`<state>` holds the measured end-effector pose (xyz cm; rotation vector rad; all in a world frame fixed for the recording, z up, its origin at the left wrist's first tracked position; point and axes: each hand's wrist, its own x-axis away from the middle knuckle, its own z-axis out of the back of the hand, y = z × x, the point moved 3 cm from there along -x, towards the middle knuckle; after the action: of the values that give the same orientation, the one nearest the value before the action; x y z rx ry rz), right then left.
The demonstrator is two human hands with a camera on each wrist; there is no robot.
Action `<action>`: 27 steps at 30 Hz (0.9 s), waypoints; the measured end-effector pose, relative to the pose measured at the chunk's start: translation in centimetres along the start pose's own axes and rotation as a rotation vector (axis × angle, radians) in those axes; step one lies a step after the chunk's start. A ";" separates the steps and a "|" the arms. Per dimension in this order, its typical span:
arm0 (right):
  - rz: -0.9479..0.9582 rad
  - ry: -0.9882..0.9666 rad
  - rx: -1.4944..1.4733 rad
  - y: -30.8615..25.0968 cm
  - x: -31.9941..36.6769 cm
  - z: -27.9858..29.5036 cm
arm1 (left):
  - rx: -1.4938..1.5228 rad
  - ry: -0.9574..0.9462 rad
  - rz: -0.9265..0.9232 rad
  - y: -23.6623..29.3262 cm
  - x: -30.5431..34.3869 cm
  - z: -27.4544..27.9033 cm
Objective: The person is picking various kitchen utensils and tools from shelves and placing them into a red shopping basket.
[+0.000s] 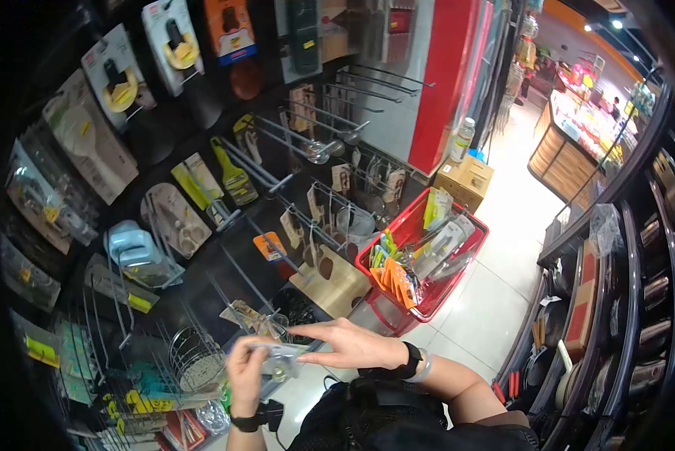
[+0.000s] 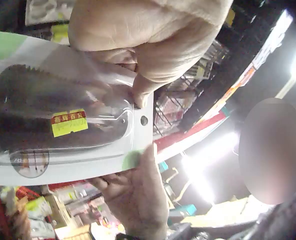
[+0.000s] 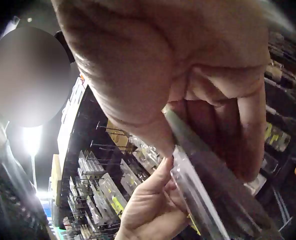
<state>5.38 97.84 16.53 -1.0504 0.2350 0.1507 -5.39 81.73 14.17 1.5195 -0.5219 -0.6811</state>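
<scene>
In the left wrist view a blister pack (image 2: 28, 115) with a dark, serrated-edged utensil under clear plastic lies across the frame, a yellow price sticker on it. My left hand (image 1: 245, 372) pinches the pack near its hang hole. From the other side my right hand (image 1: 352, 344) holds its edge, thumb on one face and fingers behind it. The right index finger extends past the pack in the head view. Edge-on, the clear plastic shows between both hands in the right wrist view. The shape of the utensil's far end is out of frame.
A red shopping basket (image 1: 482, 234) with several packaged utensils stands beyond my right hand. Hook racks with hanging kitchen tools, including a green brush (image 1: 232, 173), line the left. Pan shelves (image 1: 627, 301) stand on the right, beside a tiled aisle (image 1: 465, 316). A cardboard box (image 1: 464, 183) sits behind the basket.
</scene>
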 end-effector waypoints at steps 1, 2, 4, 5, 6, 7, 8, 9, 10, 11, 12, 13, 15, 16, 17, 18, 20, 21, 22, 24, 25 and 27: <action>-0.007 0.009 -0.001 0.1 0.7 0.9 | 0.008 -0.066 0.000 -0.2 -1.1 -1.7; -0.072 0.065 0.105 0.3 1.6 2.2 | 0.035 -0.116 -0.002 -0.2 -2.2 -3.4; -0.064 0.265 0.257 1.0 3.8 4.6 | -0.036 -0.193 -0.031 0.9 -4.2 -6.8; -0.075 0.356 0.272 1.1 4.9 6.1 | -0.217 -0.197 -0.189 1.0 -5.1 -8.0; -0.143 0.421 0.228 0.5 6.0 8.1 | -0.326 -0.193 -0.309 2.5 -5.8 -9.1; -0.159 0.526 0.278 0.5 7.3 9.9 | -0.435 -0.188 -0.431 3.8 -6.0 -10.0; -0.240 0.608 0.272 1.1 9.0 11.7 | -0.434 -0.198 -0.427 3.5 -6.2 -10.2; -0.391 0.716 0.171 1.6 10.5 13.4 | -0.423 -0.222 -0.399 3.1 -6.4 -10.1; -0.412 0.805 0.253 2.3 12.0 15.2 | -0.412 -0.244 -0.370 2.6 -6.7 -10.0; -0.524 0.895 0.239 5.1 14.1 16.4 | -0.409 -0.253 -0.369 2.1 -6.7 -9.8; -0.403 1.094 0.117 7.1 15.1 17.5 | -0.373 -0.254 -0.276 1.2 -6.7 -9.5; -0.425 1.231 0.068 7.2 15.2 18.4 | -0.338 -0.253 -0.182 0.5 -6.6 -9.2; -0.533 1.213 0.197 10.8 17.1 20.2 | -0.348 -0.224 -0.107 0.0 -6.3 -8.6; -0.533 1.212 0.195 13.4 18.0 20.6 | -0.341 -0.203 -0.090 -0.6 -6.2 -8.2; -0.592 1.216 0.258 16.4 18.7 20.9 | -0.333 -0.180 -0.073 -1.1 -6.1 -7.8; -0.650 1.216 0.321 19.2 19.2 21.0 | -0.343 -0.148 -0.040 -1.4 -5.9 -7.4; -0.698 1.213 0.377 23.7 19.7 21.0 | -0.363 -0.118 -0.015 -1.7 -5.6 -6.8; -0.749 1.218 0.436 25.3 19.8 20.8 | -0.382 -0.097 0.009 -1.8 -5.3 -6.5; -0.759 1.226 0.419 26.5 19.7 20.5 | -0.381 -0.073 0.026 -1.8 -5.1 -6.3; -0.790 1.210 0.439 29.2 19.8 20.0 | -0.372 -0.021 0.055 -1.6 -4.6 -6.0; -0.821 1.203 0.465 30.8 20.0 19.7 | -0.360 0.022 0.079 -1.7 -4.3 -5.7; -0.870 1.149 0.477 33.2 20.3 19.2 | -0.412 0.032 0.024 -2.4 -3.8 -4.9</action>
<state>19.51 131.07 -7.54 -0.5768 0.7693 -1.2704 -4.95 88.02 12.11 1.1331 -0.3488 -0.6959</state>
